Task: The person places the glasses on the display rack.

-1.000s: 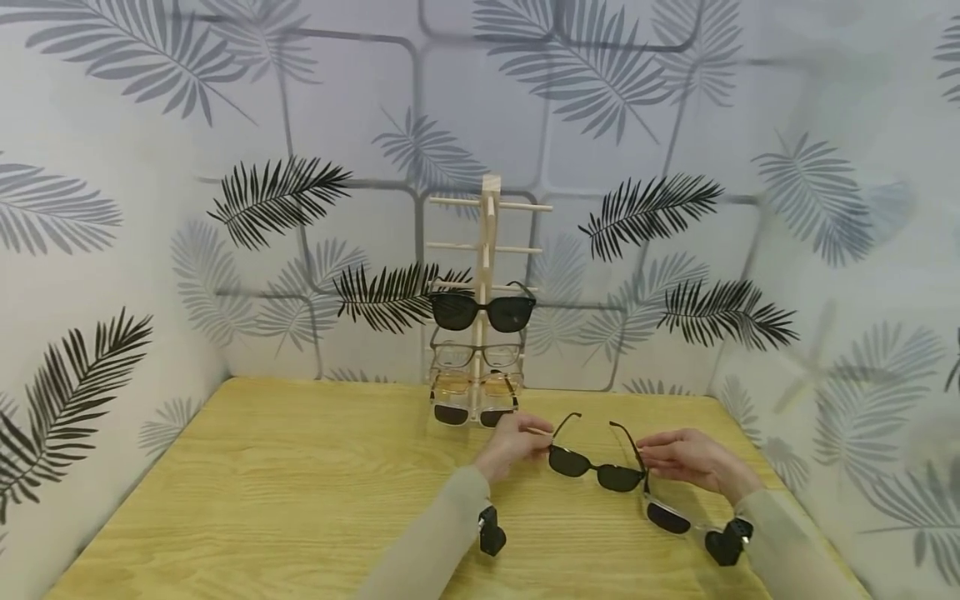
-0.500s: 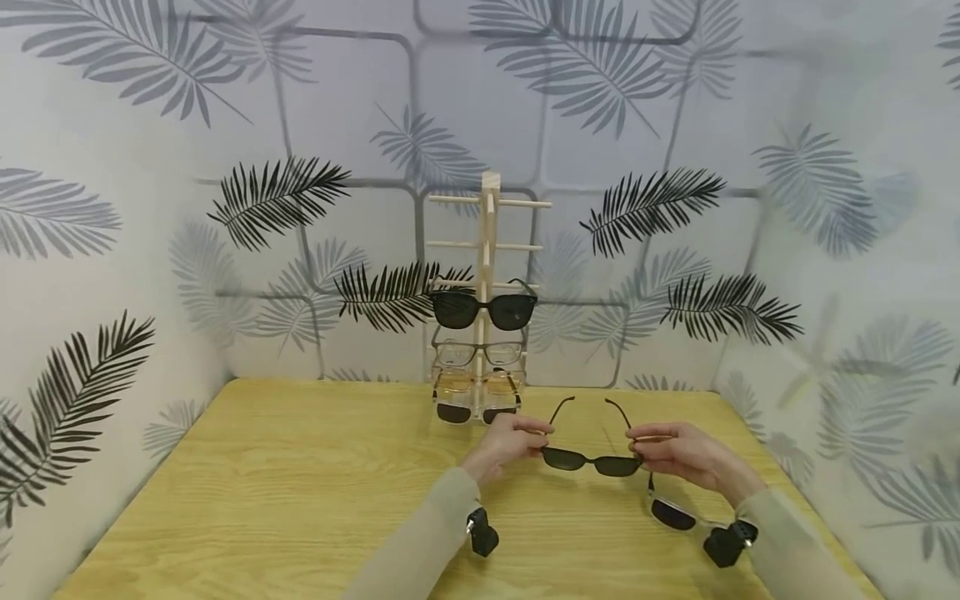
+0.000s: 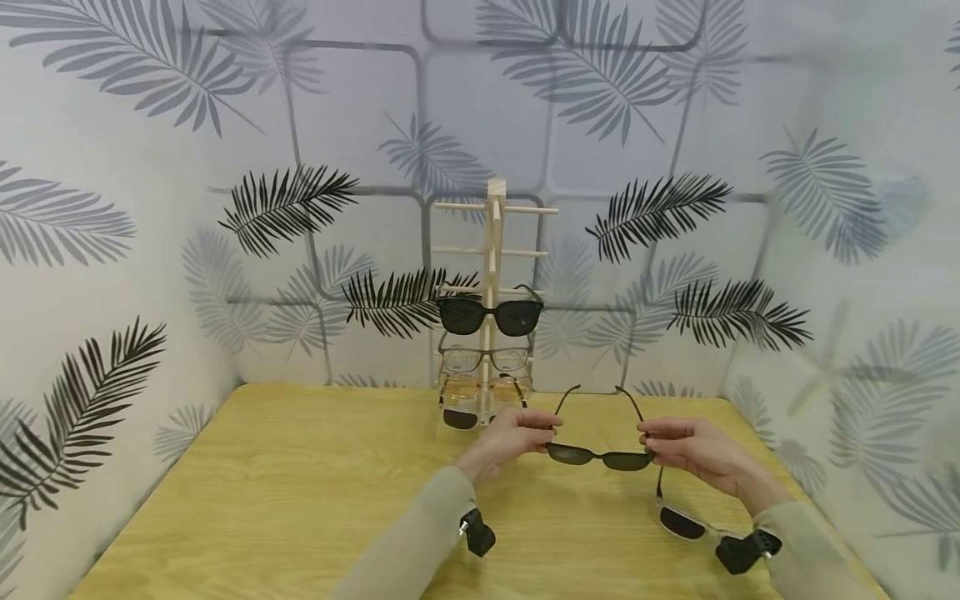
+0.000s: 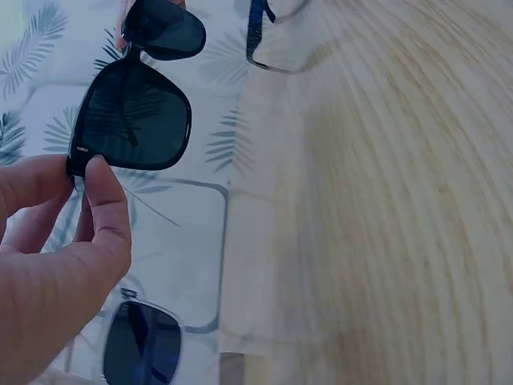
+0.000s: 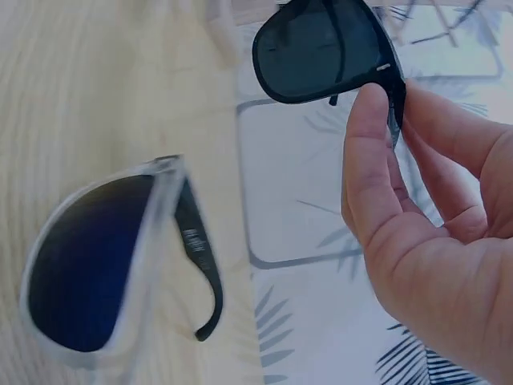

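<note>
Dark-lensed black sunglasses are held up over the table between both hands, temples unfolded and pointing away from me. My left hand pinches their left hinge corner between thumb and fingers; the left wrist view shows the thumb right by the lens. At the opposite corner, my right hand grips in the same way, thumb below the lens in the right wrist view. Below the right hand, sunglasses with a clear frame and dark lenses lie on the table, partly hidden by the wrist camera.
A wooden eyewear stand rises at the back of the yellow wood-grain table. Black sunglasses, grey-framed glasses and lower pairs hang on it; its top pegs are bare. Leaf-patterned walls enclose the table.
The right fingers, extended beside the temple earlier, now pinch the black sunglasses' corner. The sunglasses have risen a little and tilted, lenses looking narrower. The clear-framed pair stays on the table.
</note>
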{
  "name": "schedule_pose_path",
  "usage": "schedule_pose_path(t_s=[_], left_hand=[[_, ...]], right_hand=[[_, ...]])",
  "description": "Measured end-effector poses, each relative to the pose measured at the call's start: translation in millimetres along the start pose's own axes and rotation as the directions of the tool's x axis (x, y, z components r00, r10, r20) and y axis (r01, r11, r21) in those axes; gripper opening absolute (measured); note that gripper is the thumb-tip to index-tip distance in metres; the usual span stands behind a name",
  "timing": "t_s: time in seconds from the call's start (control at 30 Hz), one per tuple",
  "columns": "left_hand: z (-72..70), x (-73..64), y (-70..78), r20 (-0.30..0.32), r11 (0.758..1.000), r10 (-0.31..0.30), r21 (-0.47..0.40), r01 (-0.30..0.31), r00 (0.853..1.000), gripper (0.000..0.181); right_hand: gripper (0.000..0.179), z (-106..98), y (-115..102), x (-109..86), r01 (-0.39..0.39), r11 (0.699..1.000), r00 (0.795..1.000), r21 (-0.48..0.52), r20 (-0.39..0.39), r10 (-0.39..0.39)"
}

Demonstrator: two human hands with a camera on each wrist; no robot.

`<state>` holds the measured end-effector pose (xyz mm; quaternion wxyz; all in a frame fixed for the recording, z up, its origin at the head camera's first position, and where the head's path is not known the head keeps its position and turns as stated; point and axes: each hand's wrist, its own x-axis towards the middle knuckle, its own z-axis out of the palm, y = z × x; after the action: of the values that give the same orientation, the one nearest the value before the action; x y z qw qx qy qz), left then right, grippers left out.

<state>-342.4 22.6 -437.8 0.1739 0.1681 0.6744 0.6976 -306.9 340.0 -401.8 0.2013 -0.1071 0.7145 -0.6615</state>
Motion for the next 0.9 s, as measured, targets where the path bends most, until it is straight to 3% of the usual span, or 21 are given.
schedule_pose_path(t_s=[0.1, 0.23, 0.53, 0.9], left_hand=[[4.5, -1.5, 8.3, 0.024, 1.000, 0.007, -0.016, -0.007, 1.000, 0.030], [8.6, -5.0, 25.5, 0.031, 1.000, 0.019, -0.008, -0.019, 0.999, 0.031], [9.7, -8.2, 49.9, 0.037, 0.999, 0.047, -0.008, -0.047, 0.998, 0.032], [13.4, -12.0, 73.2, 0.024, 0.997, 0.082, 0.004, -0.083, 0.996, 0.032]], right_hand=[[0.030, -6, -4, -7.6, 0.050, 0.996, 0.998, 0.069, 0.030, -0.053], [0.031, -11, -9, -13.1, 0.119, 0.985, 0.991, 0.128, 0.051, -0.127], [0.035, -11, -14, -18.4, 0.209, 0.964, 0.976, 0.165, 0.028, -0.216], [0.033, -2, -41, -27.6, 0.274, 0.947, 0.962, 0.169, -0.056, -0.268]])
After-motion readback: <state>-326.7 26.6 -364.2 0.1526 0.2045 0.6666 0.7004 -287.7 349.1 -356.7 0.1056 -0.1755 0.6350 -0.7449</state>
